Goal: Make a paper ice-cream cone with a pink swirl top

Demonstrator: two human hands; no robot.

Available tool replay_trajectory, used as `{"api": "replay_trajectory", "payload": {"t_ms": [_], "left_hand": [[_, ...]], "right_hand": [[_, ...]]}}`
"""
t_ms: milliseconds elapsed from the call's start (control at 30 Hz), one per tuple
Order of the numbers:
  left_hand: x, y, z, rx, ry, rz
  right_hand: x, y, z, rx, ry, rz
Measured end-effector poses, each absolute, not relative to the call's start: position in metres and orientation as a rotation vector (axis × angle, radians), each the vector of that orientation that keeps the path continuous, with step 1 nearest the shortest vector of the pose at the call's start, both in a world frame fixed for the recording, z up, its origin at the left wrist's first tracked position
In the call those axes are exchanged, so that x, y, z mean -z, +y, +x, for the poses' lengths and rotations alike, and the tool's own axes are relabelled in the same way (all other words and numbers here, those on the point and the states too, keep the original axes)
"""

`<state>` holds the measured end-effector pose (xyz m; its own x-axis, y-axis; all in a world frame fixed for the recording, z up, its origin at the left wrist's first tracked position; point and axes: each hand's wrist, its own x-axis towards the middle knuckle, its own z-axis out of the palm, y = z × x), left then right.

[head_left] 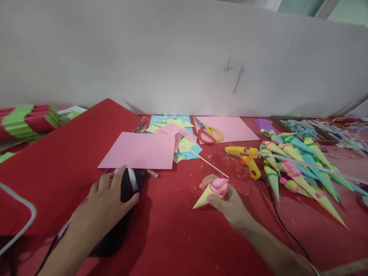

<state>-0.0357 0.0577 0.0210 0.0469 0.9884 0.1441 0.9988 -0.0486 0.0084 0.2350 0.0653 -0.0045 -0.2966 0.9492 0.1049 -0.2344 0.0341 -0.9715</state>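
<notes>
My right hand (230,205) holds a yellow paper cone (204,198) topped with a pink swirl (220,185), tip pointing left and down. My left hand (107,199) rests on a black object (126,191) lying on the red table, fingers curled over its top; a white pen-like stick (132,180) lies across it. A thin wooden skewer (208,163) lies just beyond my right hand. A yellow glue gun (245,155) lies on the table to the right of that hand, its black cord (280,220) trailing toward me.
A pink sheet (140,150) lies ahead of my left hand, a heap of yellow and blue paper squares (184,143) behind it. Scissors (208,132) rest on another pink sheet (235,128). Several finished cones (299,168) are piled at right. A large red sheet (57,161) covers the left.
</notes>
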Motion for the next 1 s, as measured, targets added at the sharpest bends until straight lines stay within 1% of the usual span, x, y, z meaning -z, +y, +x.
{"api": "replay_trajectory", "payload": {"t_ms": [100,167,367,467,533,667,767,867,1000], "left_hand": [[-0.013,0.062,-0.033,-0.082,-2.108,-2.061],[-0.013,0.065,-0.028,-0.155,-2.109,-2.004],[-0.026,0.065,-0.02,-0.245,-2.019,-2.017],[-0.04,0.063,-0.005,-0.24,-2.027,-1.964],[-0.043,0.062,0.012,-0.117,-2.007,-2.067],[-0.026,0.059,0.051,0.252,-1.862,-2.93],[-0.004,0.057,0.07,0.547,-1.812,-3.308],[0.008,0.058,0.074,0.723,-1.784,-3.461],[0.009,0.059,0.071,0.706,-1.827,-3.325]], "right_hand": [[0.005,0.066,0.235,-1.472,-1.303,-0.838],[0.005,0.066,0.235,-1.476,-1.314,-0.85],[0.006,0.065,0.233,-1.473,-1.347,-0.887],[0.006,0.063,0.232,-1.544,-1.412,-0.933],[0.007,0.062,0.231,-1.595,-1.422,-0.929],[0.006,0.063,0.233,-1.554,-1.419,-0.881],[0.004,0.064,0.233,-1.546,-1.446,-0.852],[0.001,0.063,0.232,-1.599,-1.458,-0.791],[0.0,0.063,0.231,-1.607,-1.441,-0.765]]}}
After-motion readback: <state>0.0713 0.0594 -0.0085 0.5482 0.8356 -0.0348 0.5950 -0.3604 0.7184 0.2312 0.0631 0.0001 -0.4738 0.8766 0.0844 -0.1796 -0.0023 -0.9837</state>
